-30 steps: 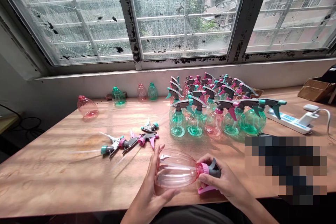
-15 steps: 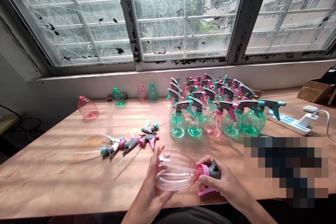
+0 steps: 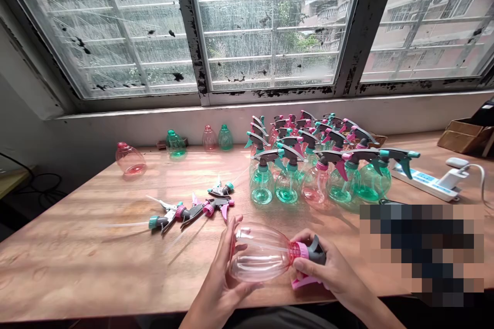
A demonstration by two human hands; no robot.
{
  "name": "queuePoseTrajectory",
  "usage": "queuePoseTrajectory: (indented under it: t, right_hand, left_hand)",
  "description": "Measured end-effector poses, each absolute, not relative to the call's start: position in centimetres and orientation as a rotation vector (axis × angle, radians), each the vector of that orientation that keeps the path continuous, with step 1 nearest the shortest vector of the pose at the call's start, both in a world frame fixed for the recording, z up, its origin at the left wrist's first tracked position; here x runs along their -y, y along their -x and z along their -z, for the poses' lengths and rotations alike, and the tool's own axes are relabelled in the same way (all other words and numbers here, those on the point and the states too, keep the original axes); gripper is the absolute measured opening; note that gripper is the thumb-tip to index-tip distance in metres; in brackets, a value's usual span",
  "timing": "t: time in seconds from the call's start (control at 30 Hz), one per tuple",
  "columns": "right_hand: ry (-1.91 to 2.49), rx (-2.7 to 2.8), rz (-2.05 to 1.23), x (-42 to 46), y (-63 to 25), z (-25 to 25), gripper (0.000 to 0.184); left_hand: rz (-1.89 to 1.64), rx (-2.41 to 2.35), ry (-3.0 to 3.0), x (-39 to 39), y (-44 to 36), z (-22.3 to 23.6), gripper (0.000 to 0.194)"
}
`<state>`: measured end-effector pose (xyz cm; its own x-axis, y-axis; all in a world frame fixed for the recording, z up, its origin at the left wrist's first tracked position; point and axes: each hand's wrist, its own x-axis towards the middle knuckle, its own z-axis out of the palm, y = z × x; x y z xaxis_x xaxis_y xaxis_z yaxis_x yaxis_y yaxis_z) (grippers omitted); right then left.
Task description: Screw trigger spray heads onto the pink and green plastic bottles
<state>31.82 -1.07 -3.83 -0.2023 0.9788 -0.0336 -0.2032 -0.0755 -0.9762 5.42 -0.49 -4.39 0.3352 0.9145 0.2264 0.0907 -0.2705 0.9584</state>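
Note:
A clear pink spray bottle (image 3: pixel 262 254) lies sideways between my hands above the table's front edge. My left hand (image 3: pixel 226 267) cups its base end, thumb below and fingers behind. At the neck, my right hand (image 3: pixel 318 264) pinches the pink collar (image 3: pixel 302 250) of the grey spray head (image 3: pixel 317 250), whose pink trigger (image 3: pixel 304 281) points down. A pale dip tube runs inside the bottle. Beyond my left hand lie several loose spray heads (image 3: pixel 189 212) with pink or green collars and thin tubes.
Several assembled spray bottles (image 3: pixel 286 190) stand in rows at the back right. Bottles without heads, pink (image 3: pixel 131 160) and green (image 3: pixel 176 145), stand at the back left. A power strip (image 3: pixel 428 182) with a plugged-in charger and a cardboard box (image 3: pixel 461 136) are at right. A blurred patch covers the right front.
The bottle has rolled slightly in my left hand, whose fingers and thumb have shifted around its base. My right hand keeps its grip at the collar.

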Motion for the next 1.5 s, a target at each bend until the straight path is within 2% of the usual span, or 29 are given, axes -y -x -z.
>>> queuePoseTrajectory:
  t: [0.17,0.33,0.4,0.5,0.63,0.67,0.87,1.0,1.17,1.33,1.5]
  right_hand:
    - [0.969,1.123,-1.514,1.1,-31.73,3.63,0.042]
    - [0.986,1.182,-1.473,1.11,-31.8,3.76,0.042]
    - [0.995,1.179,-1.461,1.11,-31.82,3.8,0.042]
    - [0.979,1.145,-1.498,1.1,-31.81,3.69,0.042]
    - [0.96,1.131,-1.517,1.1,-31.77,3.56,0.042]
    - [0.97,1.135,-1.511,1.1,-31.77,3.59,0.042]
    - [1.014,1.179,-1.459,1.11,-31.85,3.93,0.043]
    - [0.985,1.167,-1.502,1.12,-31.9,3.8,0.042]
    - [0.997,1.182,-1.475,1.13,-31.85,3.83,0.043]
    - [1.028,1.197,-1.448,1.18,-31.81,3.9,0.043]
    - [0.994,1.188,-1.479,1.16,-31.93,3.85,0.041]
  left_hand:
    - [-1.107,-0.872,-1.72,0.62,-5.46,4.24,0.076]
    - [-1.035,-0.911,-1.728,0.58,-5.2,4.33,0.108]
    - [-1.019,-0.92,-1.697,0.53,-5.15,4.31,0.113]
    - [-1.01,-0.942,-1.656,0.5,-5.23,4.16,0.107]
    - [-1.061,-0.905,-1.706,0.74,-5.45,3.87,0.08]
    - [-1.069,-0.905,-1.712,0.82,-5.48,3.82,0.079]
    - [-1.029,-0.931,-1.731,0.61,-5.23,4.2,0.108]
    - [-1.032,-0.938,-1.701,0.46,-5.24,4.32,0.104]
    - [-1.077,-0.937,-1.718,0.94,-5.62,3.6,0.082]
    - [-1.05,-0.946,-1.668,1.13,-5.59,3.41,0.102]
    - [-1.044,-0.924,-1.688,0.95,-5.5,3.64,0.101]
